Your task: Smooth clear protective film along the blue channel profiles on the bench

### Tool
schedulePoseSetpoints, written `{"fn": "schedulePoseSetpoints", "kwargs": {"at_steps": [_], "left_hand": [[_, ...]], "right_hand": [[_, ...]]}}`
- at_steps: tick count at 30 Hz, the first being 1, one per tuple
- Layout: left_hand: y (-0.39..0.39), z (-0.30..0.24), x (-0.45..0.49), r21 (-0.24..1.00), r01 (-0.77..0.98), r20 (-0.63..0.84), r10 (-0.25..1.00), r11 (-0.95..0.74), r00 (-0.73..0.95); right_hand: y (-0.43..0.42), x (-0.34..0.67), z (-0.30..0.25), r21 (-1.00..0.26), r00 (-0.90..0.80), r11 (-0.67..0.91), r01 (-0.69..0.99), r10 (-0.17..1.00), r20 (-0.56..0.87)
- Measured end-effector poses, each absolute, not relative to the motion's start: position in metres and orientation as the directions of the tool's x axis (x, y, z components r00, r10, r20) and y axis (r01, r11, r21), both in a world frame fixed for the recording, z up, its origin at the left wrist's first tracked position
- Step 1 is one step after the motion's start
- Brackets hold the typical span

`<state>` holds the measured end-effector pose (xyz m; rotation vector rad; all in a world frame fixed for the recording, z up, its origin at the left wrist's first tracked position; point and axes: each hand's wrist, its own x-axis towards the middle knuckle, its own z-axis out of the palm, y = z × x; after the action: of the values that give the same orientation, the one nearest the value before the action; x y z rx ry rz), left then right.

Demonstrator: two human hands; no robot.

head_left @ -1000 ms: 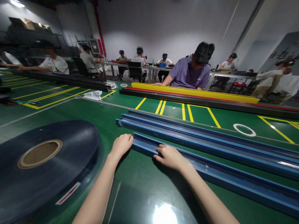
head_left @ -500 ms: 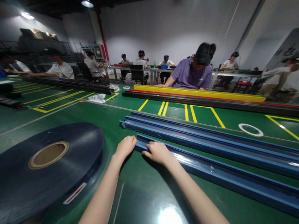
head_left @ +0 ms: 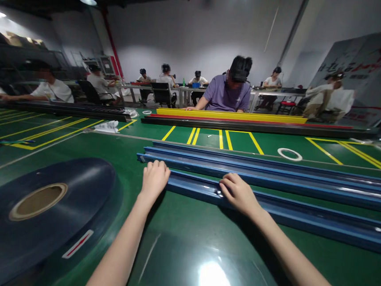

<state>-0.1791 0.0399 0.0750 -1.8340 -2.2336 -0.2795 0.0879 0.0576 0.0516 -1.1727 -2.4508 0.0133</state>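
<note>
A long blue channel profile (head_left: 191, 188) lies nearest me on the green table, running off to the right. My left hand (head_left: 156, 177) is closed over its left end, fingers curled on the far side. Farther along the same channel, my right hand (head_left: 239, 192) grips its walls from above, with the fingertips at the trough. Just behind, more blue channel profiles (head_left: 205, 165) lie side by side, roughly parallel. The fingertips of both hands are partly hidden.
A large dark roll of strip (head_left: 89, 181) with a cardboard core lies at left. Beyond the blue channels are a white ring of tape (head_left: 289, 154), a yellow profile (head_left: 229, 115) and dark profiles (head_left: 212, 124). A person in purple (head_left: 226, 92) sits opposite; several others work behind.
My right hand has slid rightward along the near channel, widening the gap between my hands. My left hand stays at the channel's end. The view has turned slightly to the right.
</note>
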Motion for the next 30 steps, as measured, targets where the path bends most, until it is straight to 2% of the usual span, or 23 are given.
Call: {"fn": "schedulePoseSetpoints", "kwargs": {"at_steps": [3, 7, 12, 17, 22, 30], "left_hand": [[0.038, 0.076, -0.139, -0.019, 0.999, 0.335, 0.942, -0.031, 0.036], [0.040, 0.066, -0.081, 0.002, 0.946, 0.305, 0.901, -0.323, 0.307], [0.046, 0.043, -0.033, 0.053, 0.875, 0.334, 0.834, -0.481, 0.438], [0.050, 0.023, -0.022, 0.024, 0.873, 0.408, 0.802, -0.488, 0.437], [0.056, 0.023, -0.025, -0.052, 0.880, 0.401, 0.798, -0.471, 0.451], [0.068, 0.019, -0.068, -0.091, 0.899, 0.428, 0.799, -0.428, 0.424]], "right_hand": [[0.056, 0.133, 0.044, -0.152, -0.476, 0.575, 0.804, 0.775, 0.415], [0.048, 0.178, 0.038, -0.091, -0.417, 0.481, 0.872, 0.827, 0.376], [0.034, 0.208, 0.032, -0.026, -0.365, 0.406, 0.914, 0.846, 0.389], [0.032, 0.216, 0.021, 0.041, -0.341, 0.369, 0.928, 0.804, 0.488], [0.033, 0.214, 0.021, 0.108, -0.376, 0.373, 0.921, 0.784, 0.494], [0.036, 0.227, 0.025, 0.088, -0.373, 0.385, 0.919, 0.772, 0.514]]}}
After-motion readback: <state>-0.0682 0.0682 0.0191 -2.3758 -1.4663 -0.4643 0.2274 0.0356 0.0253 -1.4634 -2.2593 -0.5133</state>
